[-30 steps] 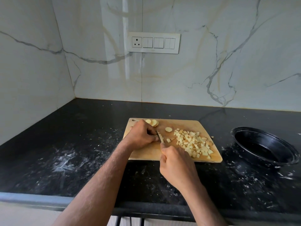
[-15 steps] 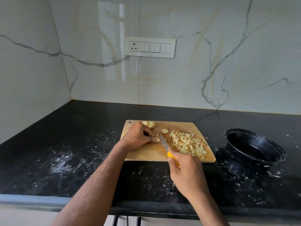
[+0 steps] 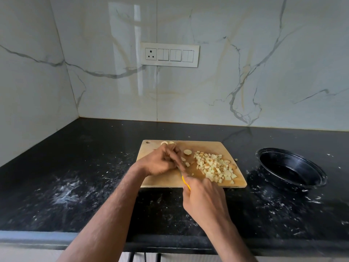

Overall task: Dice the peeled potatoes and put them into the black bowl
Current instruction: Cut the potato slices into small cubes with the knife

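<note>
Two hands are working over the wooden cutting board (image 3: 170,181): my left hand (image 3: 162,161) is curling its fingers (image 3: 174,154) down on a small potato piece I can barely see beneath them, and my right hand (image 3: 203,197) is clenching the yellow handle of the knife (image 3: 186,183), whose blade is angling up under the left fingertips. I cannot tell from here whether the edge is already biting into the potato or just touching it. One heap of diced potato (image 3: 215,167) is sitting on the right half of the board, a round potato slice (image 3: 188,152) is lying just beside the left hand, and two more uncut slices (image 3: 167,142) are waiting at the far edge. None of it is in the black bowl (image 3: 290,168) yet, which is standing on the bench (image 3: 75,176) well apart to the right of the board. To do this cut well, I am thinking the left fingertips should be tucking back so the knuckles guide the blade, since the piece is small and the blade is close to skin. I would be keeping the cuts short and straight down, matching the cube size in the heap, and pushing finished bits rightward so loose cubes near the board's right rim are not rolling off onto the bench.
</note>
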A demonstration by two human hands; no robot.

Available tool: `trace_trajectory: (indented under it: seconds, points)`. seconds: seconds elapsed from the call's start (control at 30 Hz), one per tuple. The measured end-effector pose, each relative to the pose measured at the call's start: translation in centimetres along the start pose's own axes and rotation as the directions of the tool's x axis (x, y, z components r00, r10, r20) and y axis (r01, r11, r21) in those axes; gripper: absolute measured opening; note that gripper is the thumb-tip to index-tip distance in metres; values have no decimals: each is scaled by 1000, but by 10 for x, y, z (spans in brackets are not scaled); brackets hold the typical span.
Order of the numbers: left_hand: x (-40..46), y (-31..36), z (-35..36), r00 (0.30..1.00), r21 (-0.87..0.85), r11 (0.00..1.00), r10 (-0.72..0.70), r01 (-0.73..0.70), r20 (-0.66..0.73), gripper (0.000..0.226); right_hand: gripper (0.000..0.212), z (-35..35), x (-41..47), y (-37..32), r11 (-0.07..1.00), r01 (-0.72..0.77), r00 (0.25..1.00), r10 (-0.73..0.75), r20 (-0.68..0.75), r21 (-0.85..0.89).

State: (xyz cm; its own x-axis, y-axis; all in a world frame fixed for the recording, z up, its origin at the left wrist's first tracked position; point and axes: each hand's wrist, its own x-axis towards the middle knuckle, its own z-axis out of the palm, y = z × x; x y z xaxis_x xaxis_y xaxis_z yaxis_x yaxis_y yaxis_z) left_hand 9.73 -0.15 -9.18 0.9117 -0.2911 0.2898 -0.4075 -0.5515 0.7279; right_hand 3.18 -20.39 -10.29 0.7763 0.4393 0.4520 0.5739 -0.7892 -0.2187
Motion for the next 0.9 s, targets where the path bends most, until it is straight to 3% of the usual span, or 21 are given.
trace_trajectory:
  seconds: [0.13, 0.23, 0.43, 0.6, 0.8, 0.9]
  points:
    - [3, -12, -2, 998, 250, 967, -56, 53, 5, 52, 40, 5, 0, 0, 997, 4, 1000, -5, -10, -73]
    - [3, -16, -6, 996, 340, 937, -62, 78, -58, 57, 37, 8, -2, 3, 998, 19, 999, -21, -40, -67]
    - [2, -10, -10, 975, 136, 991, 34, -4, -221, 24, 40, 4, -9, 4, 1000, 28, 998, -29, -51, -10]
    - [1, -7, -11, 965, 107, 993, 71, -45, -251, 22, 39, 5, -8, 3, 999, 28, 999, -30, -45, -39]
    - [-1, -1, -10, 943, 136, 990, 21, 26, -333, 13, 37, 0, -9, 2, 997, -76, 992, 74, -98, -17]
    - [-1, -5, -11, 909, 180, 978, -22, 107, -417, 14, 37, 1, -9, 4, 999, -43, 996, 46, -77, 31]
